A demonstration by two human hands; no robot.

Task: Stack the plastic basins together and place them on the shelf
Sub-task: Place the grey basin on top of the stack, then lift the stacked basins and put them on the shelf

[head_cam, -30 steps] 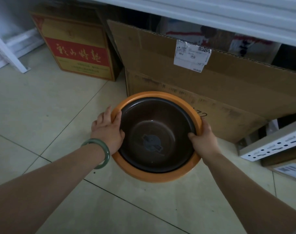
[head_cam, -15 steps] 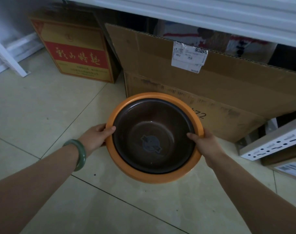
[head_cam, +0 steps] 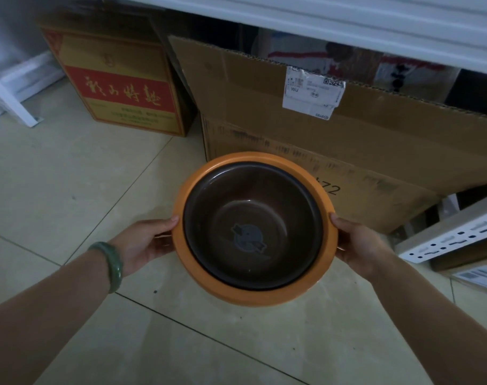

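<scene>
A dark brown basin [head_cam: 253, 226] sits nested inside an orange basin [head_cam: 209, 276], whose rim shows all around it. My left hand [head_cam: 145, 243] grips the orange rim on its left side, thumb on top and fingers underneath. My right hand [head_cam: 356, 243] grips the rim on the right side in the same way. The stacked pair is held just above the tiled floor, in front of a cardboard box. The white shelf board [head_cam: 347, 26] runs across the top of the view.
A large flattened cardboard box [head_cam: 292, 140] with a shipping label stands right behind the basins. A red and yellow carton [head_cam: 117, 87] stands at the back left. A white perforated metal rail [head_cam: 453, 237] lies at the right. A white frame leg [head_cam: 11, 98] leans at far left.
My left hand slid off the top of the rim and now holds the orange rim from the side and below. The stacked basins lifted slightly toward me.
</scene>
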